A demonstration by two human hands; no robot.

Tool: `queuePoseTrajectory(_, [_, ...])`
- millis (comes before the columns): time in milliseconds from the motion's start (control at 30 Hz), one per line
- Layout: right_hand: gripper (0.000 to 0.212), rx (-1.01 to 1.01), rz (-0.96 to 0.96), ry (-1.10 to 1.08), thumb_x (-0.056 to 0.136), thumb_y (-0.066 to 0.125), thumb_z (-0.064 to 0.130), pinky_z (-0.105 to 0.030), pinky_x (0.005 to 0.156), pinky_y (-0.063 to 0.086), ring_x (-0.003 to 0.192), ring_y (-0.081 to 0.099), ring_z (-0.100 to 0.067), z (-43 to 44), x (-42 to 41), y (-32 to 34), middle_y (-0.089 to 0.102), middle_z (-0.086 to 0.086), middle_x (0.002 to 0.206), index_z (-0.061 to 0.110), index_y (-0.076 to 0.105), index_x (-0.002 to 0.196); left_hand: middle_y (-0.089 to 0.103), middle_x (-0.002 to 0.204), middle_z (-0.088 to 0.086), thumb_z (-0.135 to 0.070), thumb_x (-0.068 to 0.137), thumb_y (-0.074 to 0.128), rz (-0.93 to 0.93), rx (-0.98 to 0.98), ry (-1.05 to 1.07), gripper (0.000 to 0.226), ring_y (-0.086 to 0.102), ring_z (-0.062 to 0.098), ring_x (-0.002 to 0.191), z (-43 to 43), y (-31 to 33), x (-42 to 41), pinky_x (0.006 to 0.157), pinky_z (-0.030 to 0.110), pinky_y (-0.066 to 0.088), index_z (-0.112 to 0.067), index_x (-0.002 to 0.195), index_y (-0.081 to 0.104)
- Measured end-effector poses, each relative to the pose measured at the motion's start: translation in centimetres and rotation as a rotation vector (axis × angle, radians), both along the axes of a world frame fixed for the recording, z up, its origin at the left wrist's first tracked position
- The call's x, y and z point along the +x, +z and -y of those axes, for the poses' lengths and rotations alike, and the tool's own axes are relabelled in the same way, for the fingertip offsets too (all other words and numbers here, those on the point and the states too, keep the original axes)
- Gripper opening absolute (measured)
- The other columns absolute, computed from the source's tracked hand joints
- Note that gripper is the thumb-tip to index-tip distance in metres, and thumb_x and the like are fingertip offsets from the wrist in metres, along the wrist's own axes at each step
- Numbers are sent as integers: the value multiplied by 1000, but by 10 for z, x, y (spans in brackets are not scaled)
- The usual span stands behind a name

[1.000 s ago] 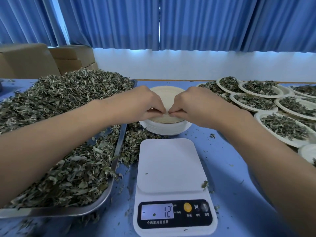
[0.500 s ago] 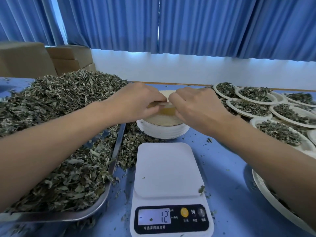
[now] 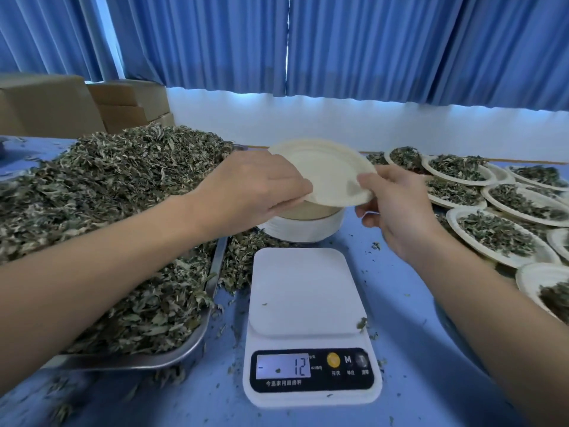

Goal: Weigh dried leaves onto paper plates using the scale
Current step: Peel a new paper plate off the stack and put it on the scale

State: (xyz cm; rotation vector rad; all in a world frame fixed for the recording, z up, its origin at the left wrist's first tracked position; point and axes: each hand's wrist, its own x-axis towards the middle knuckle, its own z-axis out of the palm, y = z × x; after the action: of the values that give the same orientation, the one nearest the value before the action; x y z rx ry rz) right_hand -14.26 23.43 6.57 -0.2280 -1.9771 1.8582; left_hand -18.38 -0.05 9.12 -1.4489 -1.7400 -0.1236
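Note:
An empty paper plate (image 3: 326, 171) is lifted and tilted above the stack of paper plates (image 3: 303, 224). My right hand (image 3: 391, 208) pinches its near right rim. My left hand (image 3: 255, 192) grips its near left edge, fingers curled. The white scale (image 3: 303, 306) stands in front of the stack with a bare platform; its display reads minus 12. A big heap of dried leaves (image 3: 107, 204) fills the metal tray (image 3: 203, 322) on the left.
Several paper plates filled with leaves (image 3: 495, 232) lie at the right on the blue table (image 3: 415, 334). Cardboard boxes (image 3: 52, 106) stand at the back left. Loose leaf bits lie scattered around the scale. Blue curtains hang behind.
The top plate has come off the stack and risen, tilted, between both hands. My hands have moved apart along its rim. The scale still reads minus 12.

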Motion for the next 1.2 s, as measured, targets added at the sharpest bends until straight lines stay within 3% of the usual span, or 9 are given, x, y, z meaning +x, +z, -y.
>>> queuePoseTrajectory(167, [19,74,55,167,95,56,2,-24,40,27,44,38,-18,-3,24,-25,52,-9,62,4,74,100,73,111,14,-27,106,46,157,260,-26,40,69,30,107,19,-17,13,96,42,53,3,109,74])
queuePoseTrajectory(267, [22,160,139,299,96,58,5,-21,38,25,44,35,-20,-5,35,-32,52,-13,61,10,79,102,72,112,6,-23,104,47,370,546,231,30,66,23,105,37,-19,11,94,37,51,-7,112,72])
queuePoseTrajectory(400, [19,313,224,330,100,61,19,-20,39,27,39,35,-16,-3,44,-45,51,-2,51,18,80,98,70,114,0,-36,99,49,765,303,877,25,66,18,65,61,-27,-7,72,39,58,-30,116,67])
queuePoseTrajectory(467, [34,476,198,237,102,59,39,-24,46,29,40,36,-11,-5,42,-50,49,6,48,19,78,84,67,114,3,-40,99,52,973,123,1020,32,62,17,67,69,-35,-11,68,32,53,-25,126,61])
queuePoseTrajectory(533, [50,603,155,112,102,52,53,-29,53,31,42,39,-11,-11,38,-53,48,4,48,14,75,80,62,130,8,-40,100,53,1112,-70,1036,42,60,22,94,75,-43,-11,82,31,47,-19,137,57])
queuePoseTrajectory(633, [45,519,116,1,103,49,51,-35,62,40,49,47,-17,-23,33,-57,53,-1,48,20,76,84,55,144,8,-33,104,48,1159,-272,950,43,55,27,123,76,-44,-7,106,37,44,-15,142,54])
queuePoseTrajectory(833, [48,474,161,-40,106,47,47,-30,56,37,38,48,-5,-26,32,-64,55,2,45,17,77,82,52,148,6,-25,103,48,1235,-309,804,45,52,25,130,74,-29,6,111,39,41,-12,146,49])
queuePoseTrajectory(1000, [51,484,143,-37,107,46,44,-31,57,40,37,48,-8,-20,32,-64,58,-1,44,18,77,76,36,160,7,-14,92,66,1422,-237,708,76,38,20,145,84,-29,10,121,38,30,-11,158,28])
queuePoseTrajectory(1200, [53,518,133,-44,106,46,43,-32,59,44,37,50,-10,-17,34,-64,61,-5,47,21,77,70,52,146,-1,-20,92,72,1237,-336,794,48,50,19,131,89,-24,14,116,40,36,-22,137,58])
